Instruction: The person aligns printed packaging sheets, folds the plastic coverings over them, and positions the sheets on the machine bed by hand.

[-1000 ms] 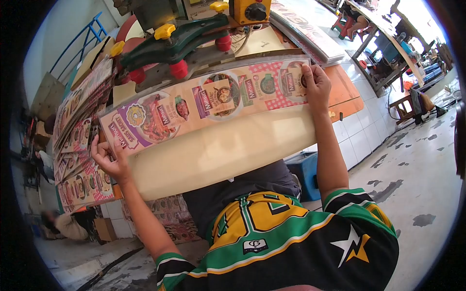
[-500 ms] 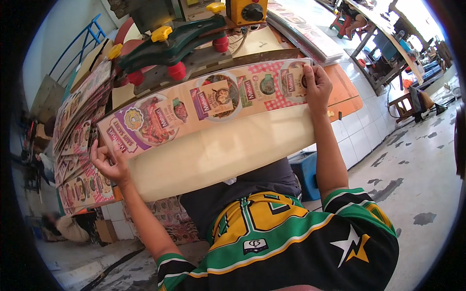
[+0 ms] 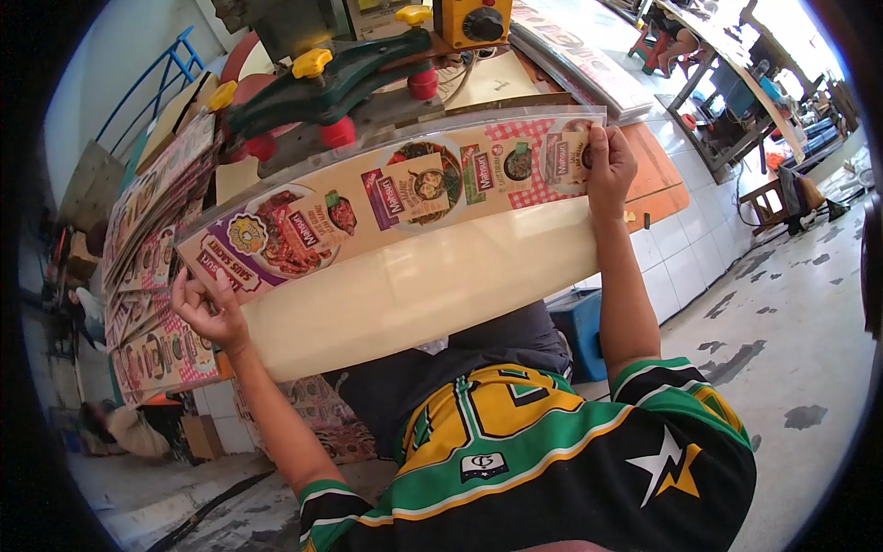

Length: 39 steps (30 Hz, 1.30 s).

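Bright overall, bleached to white at two o'clock and sinking into a dim, soft-focus murk toward eight and nine. Faint pale reflections lie across the blank cream strip (image 3: 423,299); lettering on the printed food banner (image 3: 400,198) stays legible. Wide-angle distortion bends outer edges, with black vignetting in every corner.

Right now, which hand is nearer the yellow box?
Right: the right hand is in front and right of the yellow box; the left hand is farther, well left.
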Tool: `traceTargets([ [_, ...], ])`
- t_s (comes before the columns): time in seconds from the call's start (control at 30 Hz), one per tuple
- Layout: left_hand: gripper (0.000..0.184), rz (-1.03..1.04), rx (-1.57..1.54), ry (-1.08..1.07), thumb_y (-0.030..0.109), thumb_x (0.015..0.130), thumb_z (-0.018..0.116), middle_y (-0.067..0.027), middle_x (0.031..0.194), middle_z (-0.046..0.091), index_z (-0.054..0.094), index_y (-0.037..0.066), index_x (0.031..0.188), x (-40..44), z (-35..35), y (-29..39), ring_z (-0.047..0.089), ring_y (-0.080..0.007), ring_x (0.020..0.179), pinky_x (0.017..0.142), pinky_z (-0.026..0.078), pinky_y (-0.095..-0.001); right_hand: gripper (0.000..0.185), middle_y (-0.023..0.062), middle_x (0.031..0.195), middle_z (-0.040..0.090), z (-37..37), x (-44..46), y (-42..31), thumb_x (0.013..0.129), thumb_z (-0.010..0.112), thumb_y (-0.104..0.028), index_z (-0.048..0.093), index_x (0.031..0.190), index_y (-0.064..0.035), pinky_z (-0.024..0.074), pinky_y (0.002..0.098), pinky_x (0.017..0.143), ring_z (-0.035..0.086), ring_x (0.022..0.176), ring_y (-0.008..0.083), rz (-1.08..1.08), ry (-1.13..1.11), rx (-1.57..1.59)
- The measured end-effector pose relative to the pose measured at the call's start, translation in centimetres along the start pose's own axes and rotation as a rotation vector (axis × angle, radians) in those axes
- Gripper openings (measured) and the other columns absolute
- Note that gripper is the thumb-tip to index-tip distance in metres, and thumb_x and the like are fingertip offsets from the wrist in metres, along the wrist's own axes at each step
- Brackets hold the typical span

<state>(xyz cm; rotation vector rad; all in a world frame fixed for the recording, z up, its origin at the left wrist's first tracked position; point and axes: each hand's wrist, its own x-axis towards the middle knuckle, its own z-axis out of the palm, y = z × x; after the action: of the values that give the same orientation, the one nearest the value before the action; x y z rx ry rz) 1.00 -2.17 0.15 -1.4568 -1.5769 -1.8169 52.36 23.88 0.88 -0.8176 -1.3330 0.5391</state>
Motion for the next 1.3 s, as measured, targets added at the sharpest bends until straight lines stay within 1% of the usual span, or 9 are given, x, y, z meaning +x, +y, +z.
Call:
traceTargets([
  [0.07,0.057,-0.009,0.014,-0.02,0.014,0.095,0.072,-0.0008,0.083,0.058,0.041,0.0,0.141,0.2,0.4,0.6,0.049,-0.0066,0.073,0.066,0.036,-0.0218,0.031,-0.0097,0.068,0.045,0.3,-0.2,-0.1,0.107,0.058,-0.026,0.061,0.082,-0.0069,0.0288,0.019,0.053,0.036,0.061,-0.0006,-0.021,0.003,-0.045],
  [0.1,0.057,-0.01,0.017,-0.018,0.014,0.095,0.072,-0.0008,0.083,0.058,0.041,0.0,0.141,0.3,0.5,0.7,0.049,-0.0066,0.073,0.066,0.036,-0.0218,0.031,-0.0097,0.068,0.045,0.4,-0.1,0.0,0.107,0.058,-0.026,0.061,0.082,-0.0069,0.0288,0.019,0.053,0.036,0.061,-0.0006,-0.021,0.001,-0.043],
  [0.4,0.055,-0.033,0.03,0.004,0.017,0.096,0.071,0.0,0.082,0.058,0.042,0.0,0.14,0.3,0.9,0.9,0.049,-0.0059,0.072,0.066,0.037,-0.0217,0.032,-0.0092,0.07,0.046,0.3,-0.2,-0.2,0.107,0.059,-0.025,0.061,0.082,-0.0059,0.0306,0.0199,0.053,0.037,0.063,0.0001,-0.001,-0.019,-0.043],
  [0.7,0.051,-0.05,0.082,-0.035,0.02,0.099,0.07,0.0025,0.076,0.055,0.044,0.001,0.139,0.5,0.9,1.0,0.045,-0.0046,0.068,0.064,0.035,-0.0219,0.034,-0.0062,0.068,0.048,0.5,-0.1,-0.7,0.106,0.06,-0.026,0.06,0.08,-0.004,0.0339,0.0224,0.054,0.04,0.063,0.002,-0.086,-0.007,-0.156],
  [0.77,0.049,-0.097,0.062,-0.05,0.019,0.1,0.068,0.0025,0.077,0.057,0.044,0.001,0.139,0.5,0.7,0.7,0.045,-0.0045,0.069,0.064,0.035,-0.0216,0.033,-0.0021,0.066,0.058,0.3,-0.1,-0.4,0.104,0.064,-0.027,0.065,0.084,-0.0002,0.0432,0.0242,0.057,0.049,0.064,0.0039,-0.063,-0.015,-0.168],
  [0.9,0.048,-0.111,0.069,-0.056,0.019,0.1,0.068,0.0025,0.077,0.056,0.044,0.002,0.139,0.6,0.9,0.6,0.045,-0.0043,0.069,0.062,0.034,-0.0215,0.033,-0.0021,0.066,0.058,0.3,-0.1,-0.2,0.104,0.065,-0.027,0.065,0.085,-0.0004,0.0427,0.0243,0.056,0.049,0.063,0.004,-0.034,-0.012,-0.13],
  [1.1,0.049,-0.173,0.068,-0.025,0.02,0.101,0.067,-0.0055,0.093,0.068,0.045,0.002,0.14,0.6,0.8,0.7,0.056,-0.0059,0.077,0.066,0.043,-0.0211,0.031,-0.0012,0.065,0.058,0.3,0.0,-0.1,0.103,0.065,-0.026,0.064,0.084,-0.0017,0.0424,0.026,0.054,0.05,0.061,0.005,-0.035,-0.028,-0.196],
  [1.17,0.049,-0.228,0.131,-0.085,0.02,0.101,0.067,-0.0092,0.1,0.07,0.045,0.002,0.14,0.5,0.2,0.4,0.06,-0.0079,0.08,0.07,0.047,-0.0216,0.032,0.0014,0.063,0.058,0.5,-0.1,-0.3,0.103,0.065,-0.028,0.064,0.084,-0.0017,0.0434,0.0283,0.054,0.05,0.061,0.0069,-0.092,-0.011,-0.245],
  [1.3,0.048,-0.203,0.072,-0.041,0.02,0.101,0.066,-0.0084,0.097,0.069,0.045,0.003,0.141,0.5,1.0,0.8,0.059,-0.0084,0.078,0.069,0.047,-0.022,0.033,0.0043,0.063,0.058,0.5,0.0,0.0,0.103,0.064,-0.029,0.063,0.084,-0.0012,0.0446,0.0303,0.055,0.051,0.06,0.0086,-0.068,-0.028,-0.261],
])
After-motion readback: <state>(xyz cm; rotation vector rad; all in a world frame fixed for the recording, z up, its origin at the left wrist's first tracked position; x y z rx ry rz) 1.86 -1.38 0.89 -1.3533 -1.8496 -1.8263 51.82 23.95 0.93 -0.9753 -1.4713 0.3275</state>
